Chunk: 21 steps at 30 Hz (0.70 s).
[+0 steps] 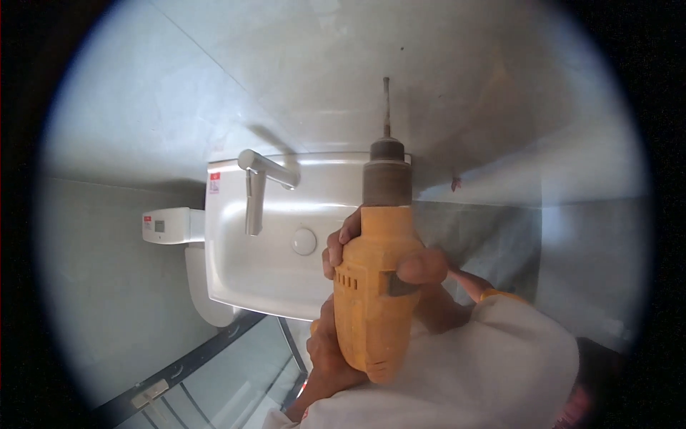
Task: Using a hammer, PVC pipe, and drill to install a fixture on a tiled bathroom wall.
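Observation:
A yellow hammer drill [375, 286] with a dark chuck [387, 175] points away from me over the right part of the washbasin. Its thin bit [386, 104] reaches toward the tiled wall [307, 71]; whether the tip touches is unclear. My right hand [423, 267] supports the drill body from below, thumb on the right side and fingers curled round the left. Lower down, my left hand [325, 350] is closed under the drill's rear, where the handle is hidden by the body. A small dark spot [402, 48] marks the wall beyond the bit.
Below the bit lies a white washbasin [271, 279] with a tall metal faucet [261, 179] and a round drain cover [304, 242]. At left stand a white toilet [204, 286] and a white box-shaped unit [171, 226]. A dark-framed glass panel [221, 372] is at lower left.

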Available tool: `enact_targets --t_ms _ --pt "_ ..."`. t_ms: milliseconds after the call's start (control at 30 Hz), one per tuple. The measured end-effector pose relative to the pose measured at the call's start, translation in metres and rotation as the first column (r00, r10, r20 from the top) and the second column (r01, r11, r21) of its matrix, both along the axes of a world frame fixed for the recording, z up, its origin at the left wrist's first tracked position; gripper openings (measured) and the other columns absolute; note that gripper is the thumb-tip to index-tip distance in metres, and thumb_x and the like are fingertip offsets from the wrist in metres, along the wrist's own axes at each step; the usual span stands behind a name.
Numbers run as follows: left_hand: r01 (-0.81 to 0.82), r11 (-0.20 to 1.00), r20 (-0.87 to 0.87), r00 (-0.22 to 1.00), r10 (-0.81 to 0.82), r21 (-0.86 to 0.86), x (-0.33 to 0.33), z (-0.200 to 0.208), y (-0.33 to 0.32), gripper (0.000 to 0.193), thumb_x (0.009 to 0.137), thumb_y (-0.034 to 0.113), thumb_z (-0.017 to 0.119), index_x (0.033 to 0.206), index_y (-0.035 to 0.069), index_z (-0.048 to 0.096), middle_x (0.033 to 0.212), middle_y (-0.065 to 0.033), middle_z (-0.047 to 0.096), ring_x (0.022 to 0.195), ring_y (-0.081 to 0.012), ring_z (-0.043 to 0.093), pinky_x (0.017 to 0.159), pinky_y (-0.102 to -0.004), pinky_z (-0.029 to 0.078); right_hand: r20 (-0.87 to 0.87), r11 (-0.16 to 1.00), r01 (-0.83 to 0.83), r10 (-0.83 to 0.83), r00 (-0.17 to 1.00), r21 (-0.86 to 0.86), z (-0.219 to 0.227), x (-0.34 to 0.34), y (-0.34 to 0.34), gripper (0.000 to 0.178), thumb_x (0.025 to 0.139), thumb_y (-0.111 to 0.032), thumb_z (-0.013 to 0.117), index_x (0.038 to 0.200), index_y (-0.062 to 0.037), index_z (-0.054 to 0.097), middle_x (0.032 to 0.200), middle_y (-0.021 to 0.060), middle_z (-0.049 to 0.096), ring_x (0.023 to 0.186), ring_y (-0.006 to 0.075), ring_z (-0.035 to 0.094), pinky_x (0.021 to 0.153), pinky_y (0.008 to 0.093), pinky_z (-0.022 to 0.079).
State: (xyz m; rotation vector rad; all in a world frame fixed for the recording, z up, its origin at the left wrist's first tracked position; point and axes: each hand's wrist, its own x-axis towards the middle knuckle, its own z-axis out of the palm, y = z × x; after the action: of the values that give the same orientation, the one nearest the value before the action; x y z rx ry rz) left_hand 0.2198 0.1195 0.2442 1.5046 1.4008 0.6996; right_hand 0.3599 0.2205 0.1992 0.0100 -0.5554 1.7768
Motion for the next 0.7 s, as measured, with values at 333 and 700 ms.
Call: enact_targets --t_ms 333,700 --pt "0.081 0.947 -0.199 0.980 -0.019 0.311 0.011 0.004 -0.015 0.117 0.062 0.036 0.090 0.146 0.002 0.017 0.123 -0.0183 0.057 0.108 -0.0288 0.063 0.086 -0.0366 0.054 0.003 0.988 -0.005 0.005 1.000 -0.154 0.014 0.006 -0.005 0.052 0.075 -0.036 0.061 0.107 0.0029 0.051 0.088 0.0170 0.062 0.081 0.0228 0.063 0.069 0.0324 0.053" --pt "0.112 0.815 -0.313 0.945 0.089 0.568 -0.003 0.004 -0.021 0.111 0.062 0.029 0.090 0.145 -0.001 0.023 0.124 -0.0250 0.056 0.107 -0.0357 0.062 0.087 -0.0389 0.053 -0.086 0.984 0.017 -0.033 0.996 -0.176 0.032 -0.006 -0.012 0.059 0.074 -0.038 0.060 0.116 0.0013 0.046 0.089 0.0186 0.059 0.081 0.0287 0.062 0.069 0.0382 0.053"
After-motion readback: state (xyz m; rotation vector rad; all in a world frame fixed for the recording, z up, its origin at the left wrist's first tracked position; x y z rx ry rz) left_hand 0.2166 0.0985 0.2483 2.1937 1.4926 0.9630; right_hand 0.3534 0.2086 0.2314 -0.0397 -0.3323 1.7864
